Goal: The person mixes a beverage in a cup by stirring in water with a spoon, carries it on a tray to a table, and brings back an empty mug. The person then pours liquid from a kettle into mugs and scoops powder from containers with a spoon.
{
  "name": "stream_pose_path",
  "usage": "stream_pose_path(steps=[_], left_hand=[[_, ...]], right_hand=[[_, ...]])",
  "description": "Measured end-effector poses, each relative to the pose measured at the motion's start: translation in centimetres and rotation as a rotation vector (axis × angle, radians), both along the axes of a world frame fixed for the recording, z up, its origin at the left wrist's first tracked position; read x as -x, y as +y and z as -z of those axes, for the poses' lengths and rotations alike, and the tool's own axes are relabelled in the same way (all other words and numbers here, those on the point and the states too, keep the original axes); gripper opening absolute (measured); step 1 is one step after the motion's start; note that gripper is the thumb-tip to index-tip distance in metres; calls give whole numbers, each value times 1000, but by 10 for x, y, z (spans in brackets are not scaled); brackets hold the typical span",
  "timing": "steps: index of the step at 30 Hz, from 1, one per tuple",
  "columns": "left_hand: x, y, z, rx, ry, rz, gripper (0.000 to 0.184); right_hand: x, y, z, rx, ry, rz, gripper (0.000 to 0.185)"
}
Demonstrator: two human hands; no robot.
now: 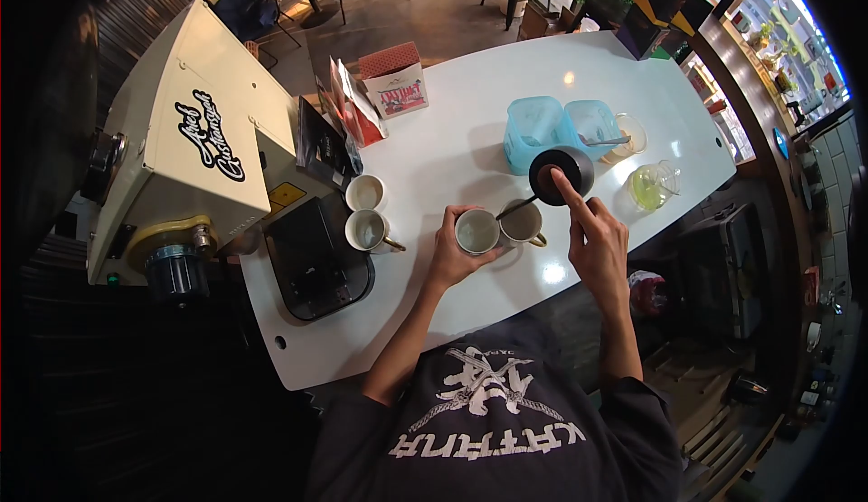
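My left hand (pixel 461 253) is wrapped around a pale cup (pixel 476 232) on the white counter. A black gooseneck kettle (pixel 576 165) is in my right hand (pixel 599 244), with the index finger pressed on its lid. The kettle's thin spout (pixel 512 212) reaches left across a second mug (pixel 523 223) with a gold handle, its tip near the rim of the cup in my left hand. Whether water is flowing, I cannot tell. Two more mugs, one pale (pixel 365 193) and one gold-handled (pixel 368 230), stand to the left.
A cream-coloured machine (pixel 181 140) rises at the left beside a black tray (pixel 316 267). Printed bags (pixel 398 86) stand at the back of the counter (pixel 452 149). Blue translucent containers (pixel 533 122) and a glass vessel with greenish liquid (pixel 648 189) are behind and right of the kettle.
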State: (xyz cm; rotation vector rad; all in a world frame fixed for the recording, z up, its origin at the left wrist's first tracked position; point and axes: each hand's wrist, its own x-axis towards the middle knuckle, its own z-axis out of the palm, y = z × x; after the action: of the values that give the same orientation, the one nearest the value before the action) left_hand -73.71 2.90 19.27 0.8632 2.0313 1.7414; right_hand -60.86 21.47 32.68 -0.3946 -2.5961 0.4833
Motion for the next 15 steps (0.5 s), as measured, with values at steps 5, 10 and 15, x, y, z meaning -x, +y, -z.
stream_pose_path(steps=[5,10,15], left_hand=[[-1,0,-4,-5,-1,-2,75],[-2,-1,-10,22,-13,-6,76],[0,1,2,-17,47,-16,76]], right_hand=[[-1,-4,5,12,-38,-5,84],[1,-4,0,43,50,3,83],[-4,-3,5,9,-12,12,82]])
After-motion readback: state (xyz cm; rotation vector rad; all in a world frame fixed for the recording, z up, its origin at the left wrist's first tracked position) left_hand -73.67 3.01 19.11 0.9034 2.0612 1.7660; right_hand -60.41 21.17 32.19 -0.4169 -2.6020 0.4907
